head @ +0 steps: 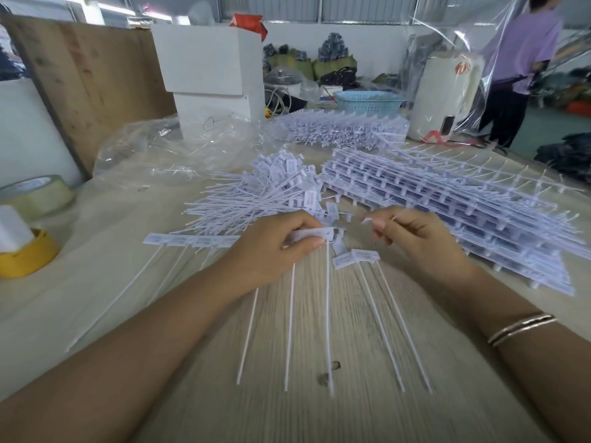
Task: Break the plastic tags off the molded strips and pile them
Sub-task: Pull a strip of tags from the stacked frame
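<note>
My left hand (pixel 275 247) grips the head end of a white molded strip (pixel 188 240) of tags, whose long tails (pixel 289 327) hang toward me over the wooden table (pixel 335 420). My right hand (pixel 412 233) pinches a small white plastic piece (pixel 367 219) just right of the strip. Two joined tags (pixel 361 256) lie under and between the hands. A pile of separated tags (pixel 271 190) sits beyond my left hand. Stacks of unbroken strips (pixel 454 203) fill the right side.
Clear plastic bags (pixel 166 148) lie at the back left, tape rolls (pixel 28 251) at the left edge. More strips (pixel 342 129), a blue basket (pixel 367 102) and white boxes (pixel 208 65) stand behind. A person in a purple top (pixel 524 52) stands at far right.
</note>
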